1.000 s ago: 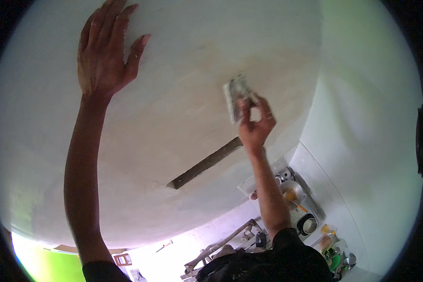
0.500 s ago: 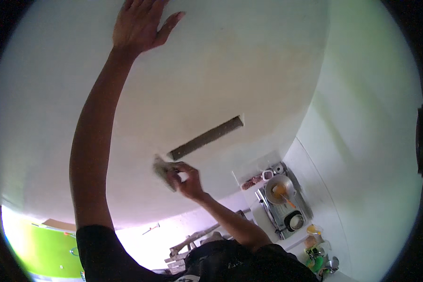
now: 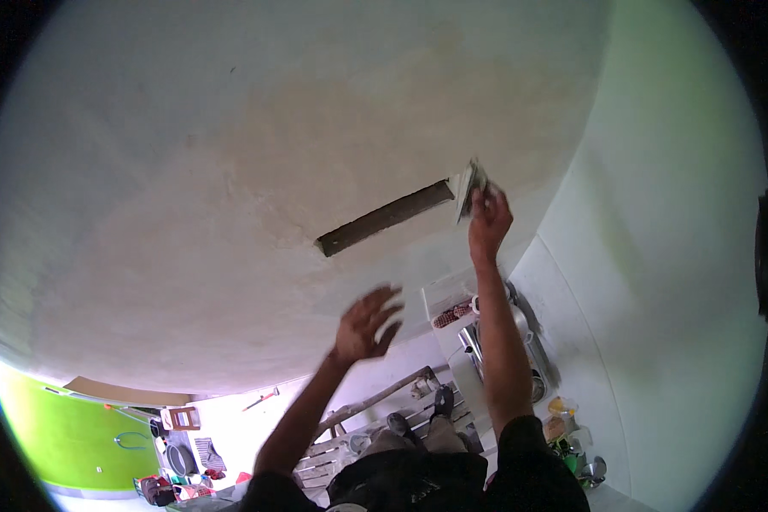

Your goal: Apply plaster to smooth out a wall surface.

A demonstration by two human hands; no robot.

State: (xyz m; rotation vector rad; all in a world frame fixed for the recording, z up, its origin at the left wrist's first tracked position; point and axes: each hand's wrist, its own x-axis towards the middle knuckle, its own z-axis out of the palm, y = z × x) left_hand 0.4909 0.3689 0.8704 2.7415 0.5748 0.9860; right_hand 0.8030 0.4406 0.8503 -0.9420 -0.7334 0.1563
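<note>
My right hand (image 3: 491,222) grips a flat, pale scraper (image 3: 468,189) at the right end of a long dark slot (image 3: 386,218). The tool's wide face is seen almost edge-on; whether it touches the surface I cannot tell. The slot is cut into a broad off-white plastered wall (image 3: 188,222), with beige patches around it and a chipped left end. Below the slot my left hand (image 3: 367,324) is raised with the fingers spread, holding nothing.
My feet are on a slatted wooden platform (image 3: 418,418). At the lower right, a counter carries a stove (image 3: 471,348), partly behind my right forearm, and yellow and green items. A smooth white wall (image 3: 657,256) meets the plastered one. A basin (image 3: 179,461) stands far left.
My right hand and the scraper have moved from the slot's left end to its right end. My left hand has come down from high on the wall to below the slot.
</note>
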